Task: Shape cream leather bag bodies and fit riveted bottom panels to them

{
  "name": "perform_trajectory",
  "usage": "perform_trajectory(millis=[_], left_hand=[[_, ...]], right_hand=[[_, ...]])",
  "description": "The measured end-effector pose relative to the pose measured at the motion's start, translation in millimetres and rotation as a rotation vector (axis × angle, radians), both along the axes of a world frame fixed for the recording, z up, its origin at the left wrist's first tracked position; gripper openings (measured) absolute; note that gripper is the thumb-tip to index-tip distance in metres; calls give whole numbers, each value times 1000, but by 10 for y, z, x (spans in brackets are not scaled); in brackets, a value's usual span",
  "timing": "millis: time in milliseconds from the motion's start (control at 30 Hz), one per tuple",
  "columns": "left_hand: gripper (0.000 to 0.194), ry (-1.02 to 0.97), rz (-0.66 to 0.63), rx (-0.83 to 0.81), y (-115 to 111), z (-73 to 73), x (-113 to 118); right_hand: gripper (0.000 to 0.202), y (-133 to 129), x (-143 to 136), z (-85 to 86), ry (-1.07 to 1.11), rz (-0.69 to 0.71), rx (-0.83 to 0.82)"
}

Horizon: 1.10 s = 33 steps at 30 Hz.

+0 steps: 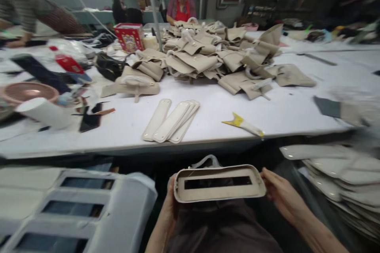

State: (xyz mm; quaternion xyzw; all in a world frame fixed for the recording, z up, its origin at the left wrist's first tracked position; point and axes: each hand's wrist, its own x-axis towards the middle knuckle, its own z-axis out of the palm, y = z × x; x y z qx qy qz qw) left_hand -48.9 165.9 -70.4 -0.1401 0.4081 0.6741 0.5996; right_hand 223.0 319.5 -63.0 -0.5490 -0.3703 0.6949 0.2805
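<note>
A beige leather bag body [219, 184] with a long slot-shaped opening in its base sits over my lap, below the table edge. My left hand [171, 197] grips its left end and my right hand [277, 189] grips its right end. On the white table [267, 114] in front lie several long beige oval base panels [170, 120] and a small yellow-tipped scraper [243, 124]. Farther back is a heap of beige bag parts [219, 57].
Stacked white moulded pieces lie at lower left [74, 205] and lower right [335, 174]. On the table's left are a pink basket [28, 91], a white roll [43, 111], a red box [129, 36] and dark scraps. Other people work at the far side [181, 6].
</note>
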Motion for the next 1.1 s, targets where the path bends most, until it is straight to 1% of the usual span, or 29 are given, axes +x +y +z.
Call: perform_trajectory(millis=[33,67,133,200,300,333,400,533,633,767,867,1033,1100], left_hand=[[70,-54,2,10,-5,-25,2],[68,-98,-12,7,-10,-61,-6],[64,-119,-57,-1,-17,-151,-43],[61,-99,-92,-1,-25,-233,-86],[57,-58,-113,42,-44,-303,-132],[56,-46,-116,61,-48,-317,-141],[56,-41,-112,93,-54,-346,-155],[60,-77,-93,134,-64,-418,-164],[62,-59,-108,176,-74,-437,-152],[65,-63,-113,114,-71,-383,-134],[66,-77,-106,68,-66,-334,-120],[62,-67,-90,96,-58,-313,-81],[62,-63,-81,114,-25,-305,-72]], right_hand=[[33,-18,1,-42,138,-30,-53],[30,-36,0,-93,230,-60,-83],[29,-80,-11,-207,276,-92,-102],[32,-131,-45,-314,332,-113,-201],[38,-177,-142,-415,552,-85,-431],[40,-177,-185,-432,616,-70,-474],[44,-159,-275,-440,676,-60,-479],[54,-146,-408,-390,681,-72,-443],[51,-176,-424,-322,677,-69,-421],[42,-168,-388,-241,666,-72,-348],[36,-146,-373,-220,640,-53,-350],[30,-186,-376,-238,530,-135,-380],[31,-198,-345,-235,496,-127,-394]])
